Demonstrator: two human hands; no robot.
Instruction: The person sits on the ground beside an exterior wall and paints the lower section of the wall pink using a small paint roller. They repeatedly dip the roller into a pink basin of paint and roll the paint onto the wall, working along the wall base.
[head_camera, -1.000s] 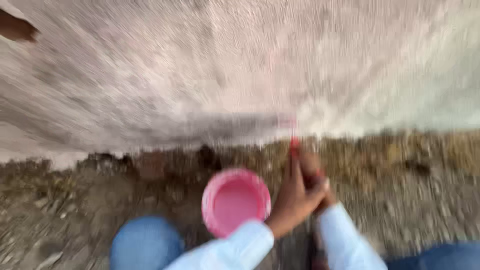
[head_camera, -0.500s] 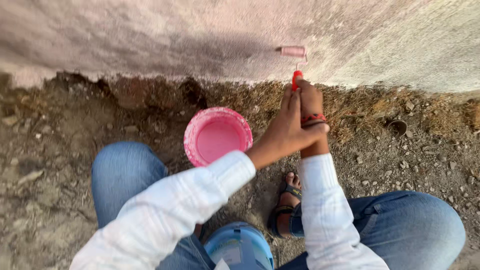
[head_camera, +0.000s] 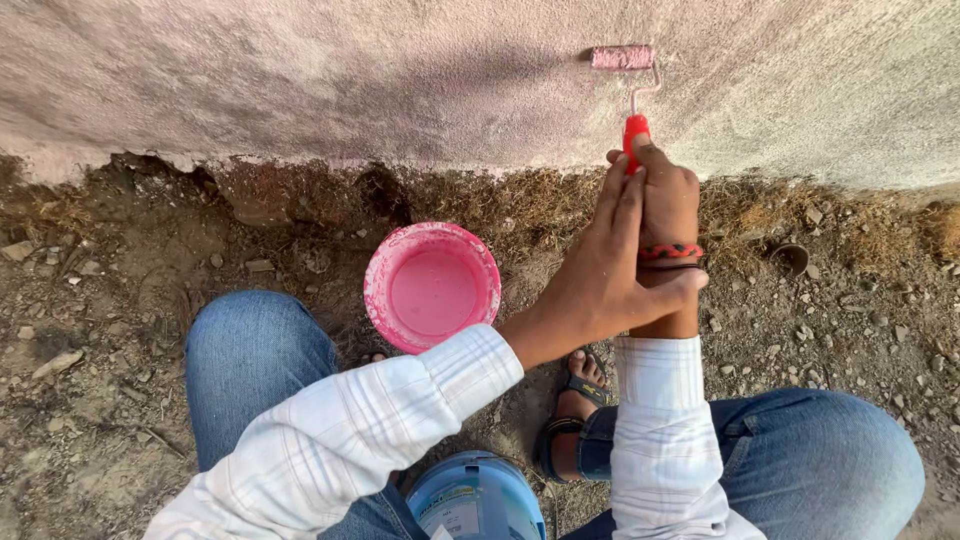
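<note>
Person crouched on bare ground (head_camera: 120, 330), facing a rough plastered wall (head_camera: 300, 80) that runs along the top of the view. Right hand (head_camera: 668, 195) is wrapped tight around the red handle (head_camera: 635, 135) of a small paint roller (head_camera: 622, 57); only the top of the handle shows above the fingers. A thin bent wire frame rises from the handle to the pink-stained roller sleeve, which lies flat against the wall, well above the line where wall meets ground. A red-and-black braided wristband (head_camera: 670, 252) sits on the right wrist. Left hand (head_camera: 610, 270) reaches across from the left and is laid over the right hand and wrist, fingers together and pointing up toward the handle; it grips the other hand, not the roller itself as far as can be seen. Both arms in white checked sleeves, legs in blue jeans, one sandalled foot (head_camera: 575, 395) showing between the knees. On the ground just left of the hands stands a round pink tub (head_camera: 432, 285) of pink paint, open, rim smeared. At the bottom edge, between the knees, the top of a light-blue paint bucket (head_camera: 475, 495). Ground is dry soil with stones and dead grass along the wall foot; wall surface tinted faint pink around the roller.
</note>
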